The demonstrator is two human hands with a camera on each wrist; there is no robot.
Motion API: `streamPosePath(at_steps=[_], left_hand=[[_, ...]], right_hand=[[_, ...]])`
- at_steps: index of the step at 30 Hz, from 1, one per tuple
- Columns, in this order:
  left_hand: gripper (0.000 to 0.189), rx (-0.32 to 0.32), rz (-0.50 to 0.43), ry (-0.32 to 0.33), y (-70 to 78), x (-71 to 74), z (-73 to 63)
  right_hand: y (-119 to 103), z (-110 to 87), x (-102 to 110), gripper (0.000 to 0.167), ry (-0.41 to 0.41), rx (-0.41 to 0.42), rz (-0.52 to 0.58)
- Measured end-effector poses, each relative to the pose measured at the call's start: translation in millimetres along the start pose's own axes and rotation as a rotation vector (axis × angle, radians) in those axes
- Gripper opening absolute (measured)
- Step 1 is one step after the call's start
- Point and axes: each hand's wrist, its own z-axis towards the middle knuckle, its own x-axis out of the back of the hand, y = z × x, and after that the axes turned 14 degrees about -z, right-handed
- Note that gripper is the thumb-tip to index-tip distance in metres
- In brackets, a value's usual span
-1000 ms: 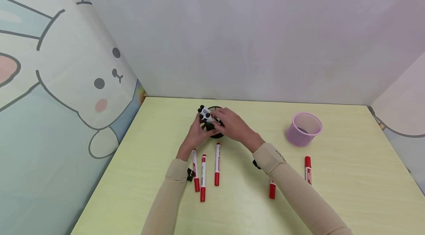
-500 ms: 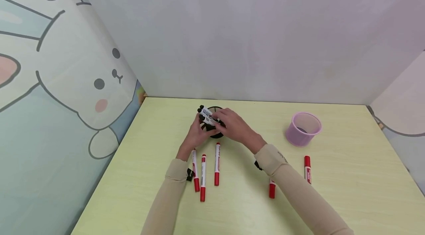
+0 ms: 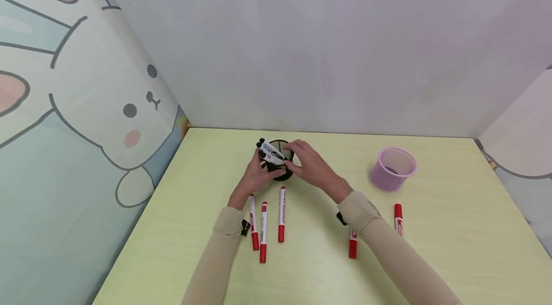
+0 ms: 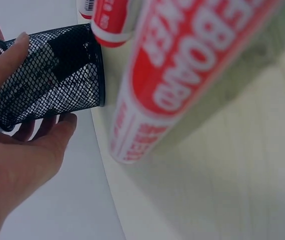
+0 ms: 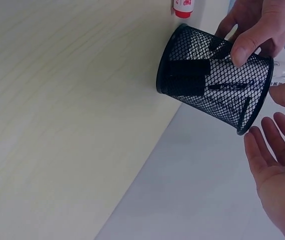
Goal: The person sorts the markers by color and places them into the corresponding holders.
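Note:
A black mesh pen holder [image 3: 283,175] stands at the back of the table, with several white whiteboard markers [image 3: 271,153] with black ends leaning out over its left rim. My left hand [image 3: 254,178] grips the holder from the left; in the right wrist view its thumb [image 5: 243,49] lies across the mesh. At the rim's right side is my right hand [image 3: 315,167], thumb and fingers apart, with nothing between them. The right wrist view has the right hand [image 5: 281,170] beside the rim, palm and loosely bent fingers showing. Black marker ends show through the mesh [image 4: 52,75].
Three red-capped markers lie in front of the holder, one of them a red marker [image 3: 263,233]. Another red marker [image 3: 352,247] and a further red marker [image 3: 398,219] lie partly behind the right sleeve. A purple cup [image 3: 383,178] stands at the right. A wall borders the table's back.
My right hand has let go of the black-ended markers, spread its fingers and drawn slightly right. The markers have settled against the holder's left rim. My left hand has stayed in place.

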Motion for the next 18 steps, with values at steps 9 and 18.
streamPosePath(at_steps=[9,18], left_hand=[[0.097,-0.007,0.127,0.046,3.1,5.7,-6.4],[0.098,-0.019,0.187,0.091,12.1,5.6,-17.3]], right_hand=[[7.7,-8.5,5.0,0.040,0.000,-0.046,0.016],[9.4,-21.5,12.0,0.037,0.044,-0.039,0.003]])
